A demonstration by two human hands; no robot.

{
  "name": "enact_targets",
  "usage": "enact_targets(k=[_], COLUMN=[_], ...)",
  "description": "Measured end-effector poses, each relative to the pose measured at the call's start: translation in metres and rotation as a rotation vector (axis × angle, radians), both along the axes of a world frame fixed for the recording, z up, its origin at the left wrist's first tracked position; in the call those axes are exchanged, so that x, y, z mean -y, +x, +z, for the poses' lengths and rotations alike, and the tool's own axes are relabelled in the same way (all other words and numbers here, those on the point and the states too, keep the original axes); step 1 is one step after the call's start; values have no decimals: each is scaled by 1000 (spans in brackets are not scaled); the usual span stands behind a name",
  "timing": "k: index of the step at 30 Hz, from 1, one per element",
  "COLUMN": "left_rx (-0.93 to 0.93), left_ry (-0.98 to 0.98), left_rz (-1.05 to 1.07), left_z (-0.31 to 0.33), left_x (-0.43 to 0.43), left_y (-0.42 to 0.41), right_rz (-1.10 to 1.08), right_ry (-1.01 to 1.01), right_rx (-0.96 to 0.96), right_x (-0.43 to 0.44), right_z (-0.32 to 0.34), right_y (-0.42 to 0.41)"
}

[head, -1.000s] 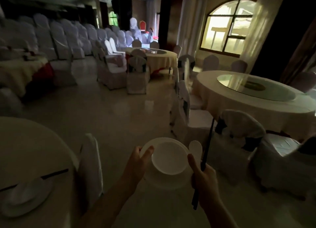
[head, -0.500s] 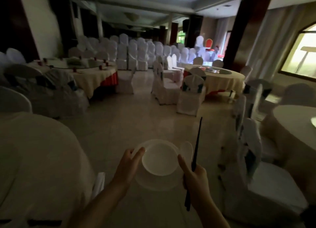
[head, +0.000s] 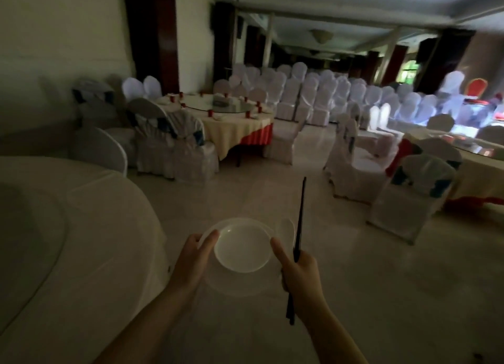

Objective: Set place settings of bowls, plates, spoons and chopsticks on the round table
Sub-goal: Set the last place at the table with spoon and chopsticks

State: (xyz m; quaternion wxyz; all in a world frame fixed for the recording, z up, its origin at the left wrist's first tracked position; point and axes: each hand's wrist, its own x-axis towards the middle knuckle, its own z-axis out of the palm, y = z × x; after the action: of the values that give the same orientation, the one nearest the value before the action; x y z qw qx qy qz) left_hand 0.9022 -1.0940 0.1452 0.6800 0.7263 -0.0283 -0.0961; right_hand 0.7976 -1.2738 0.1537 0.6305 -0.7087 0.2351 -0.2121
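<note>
I carry a white bowl (head: 241, 249) stacked on a white plate (head: 237, 287) at chest height over the floor. My left hand (head: 195, 257) grips the left rim of the stack, thumb on top. My right hand (head: 298, 271) holds the right rim together with dark chopsticks (head: 299, 216) that stick up and away, and a white spoon (head: 286, 227) lies against the bowl's right side. The round table (head: 90, 227) with a pale cloth fills the left of the view, close to my left arm.
A covered chair (head: 103, 148) stands behind the round table. Another set table (head: 231, 129) with red cups and covered chairs is ahead. More covered chairs (head: 351, 159) and a table (head: 480, 172) stand to the right. Open floor lies in front.
My view has swung left: the window and right-hand tables left the frame, and the round table now fills the left. Both hands keep the same hold on the stack.
</note>
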Motion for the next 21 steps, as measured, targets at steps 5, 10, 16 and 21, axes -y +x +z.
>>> enact_targets(k=[5,10,16,21], left_rx=[-43,-88,-82,-69], left_ry=[-4,-26,-35,-26], left_rz=[107,220,402,529], left_z=[-11,-5,-3,-14], left_x=[51,87,111,126], left_y=[139,267,412,533], right_rz=[115,223,394,527], right_ry=[-8,-7,38,59], right_rx=[-42,-48,-73,-95], right_x=[61,103,135,153], right_z=[-8,6,9,-6], right_y=[159,308,478,630])
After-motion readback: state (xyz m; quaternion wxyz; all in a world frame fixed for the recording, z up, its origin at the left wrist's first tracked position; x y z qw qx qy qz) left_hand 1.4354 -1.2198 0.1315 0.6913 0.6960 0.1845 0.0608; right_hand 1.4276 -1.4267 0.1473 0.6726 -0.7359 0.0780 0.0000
